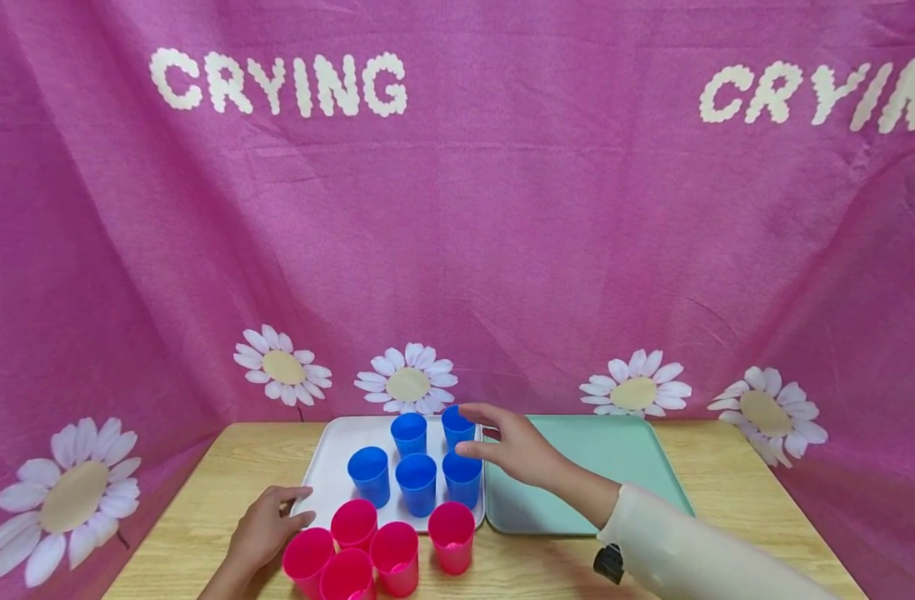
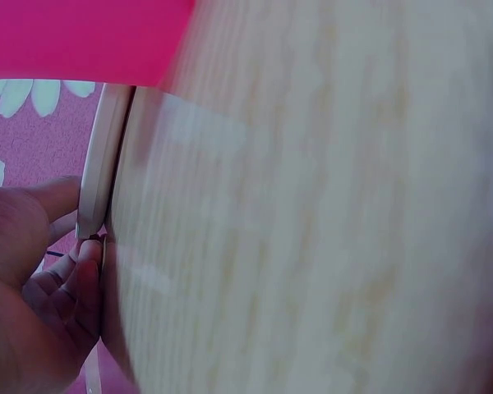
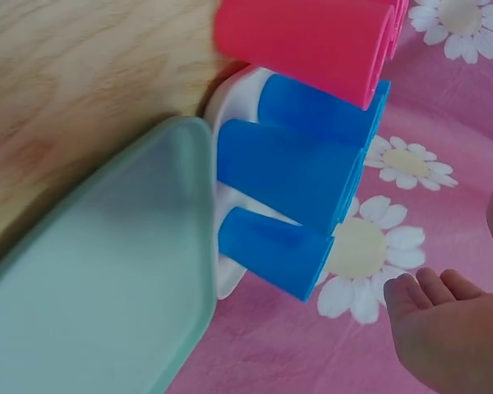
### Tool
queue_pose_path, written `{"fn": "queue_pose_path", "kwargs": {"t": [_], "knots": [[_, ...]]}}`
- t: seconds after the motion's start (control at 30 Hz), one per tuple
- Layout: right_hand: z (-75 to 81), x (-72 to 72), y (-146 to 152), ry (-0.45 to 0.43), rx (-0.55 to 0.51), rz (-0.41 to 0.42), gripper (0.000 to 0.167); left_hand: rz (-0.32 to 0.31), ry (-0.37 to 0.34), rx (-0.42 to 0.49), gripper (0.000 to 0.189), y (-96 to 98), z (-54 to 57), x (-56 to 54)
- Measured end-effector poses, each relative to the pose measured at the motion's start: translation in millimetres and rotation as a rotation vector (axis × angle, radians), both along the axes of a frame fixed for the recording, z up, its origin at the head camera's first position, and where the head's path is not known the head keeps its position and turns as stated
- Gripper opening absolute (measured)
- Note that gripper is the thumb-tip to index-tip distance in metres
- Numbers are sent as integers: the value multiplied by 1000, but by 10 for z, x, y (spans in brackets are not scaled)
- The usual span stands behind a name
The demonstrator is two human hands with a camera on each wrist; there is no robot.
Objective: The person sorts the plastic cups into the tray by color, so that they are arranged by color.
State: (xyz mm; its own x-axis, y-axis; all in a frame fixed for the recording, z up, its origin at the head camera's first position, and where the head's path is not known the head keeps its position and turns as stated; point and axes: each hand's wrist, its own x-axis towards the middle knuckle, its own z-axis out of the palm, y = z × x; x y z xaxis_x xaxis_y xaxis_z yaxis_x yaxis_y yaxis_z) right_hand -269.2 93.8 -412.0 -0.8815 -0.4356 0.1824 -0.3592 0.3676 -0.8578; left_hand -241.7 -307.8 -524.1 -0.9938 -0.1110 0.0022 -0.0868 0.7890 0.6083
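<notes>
My left hand (image 1: 266,527) is at the left edge of a white tray (image 1: 324,479); in the left wrist view its thumb lies over the rim and curled fingers (image 2: 86,283) sit against the edge. Several blue cups (image 1: 416,487) stand upright on the white tray. Over the tray's right side hovers my right hand (image 1: 523,450), thumb and fingers spread apart, close to the back right blue cup (image 1: 456,429) and partly covering it. The right wrist view shows that hand's fingers (image 3: 435,287) extended, with nothing between them.
Several pink-red cups (image 1: 394,558) stand on the wooden table (image 1: 202,492) in front of the white tray. A pale green tray (image 1: 603,467) lies directly to its right. Behind the table hangs a pink cloth (image 1: 457,250) with daisies and letters.
</notes>
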Motion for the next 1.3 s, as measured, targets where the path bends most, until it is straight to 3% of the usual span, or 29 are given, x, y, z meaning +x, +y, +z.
{"fn": "queue_pose_path", "kwargs": {"t": [0.27, 0.83, 1.07, 1.3], "knots": [[-143, 54, 294, 34, -20, -41, 61, -9, 19, -7, 41, -12, -3, 1], [-469, 340, 960, 76, -39, -201, 54, -12, 13, -16, 41, 16, 20, -10], [-607, 478, 1254, 99, 15, -320, 48, -17, 18, -16, 40, 3, 6, -11], [-755, 608, 1611, 54, 164, -458, 46, -15, 12, -9, 40, 2, 14, 4]]}}
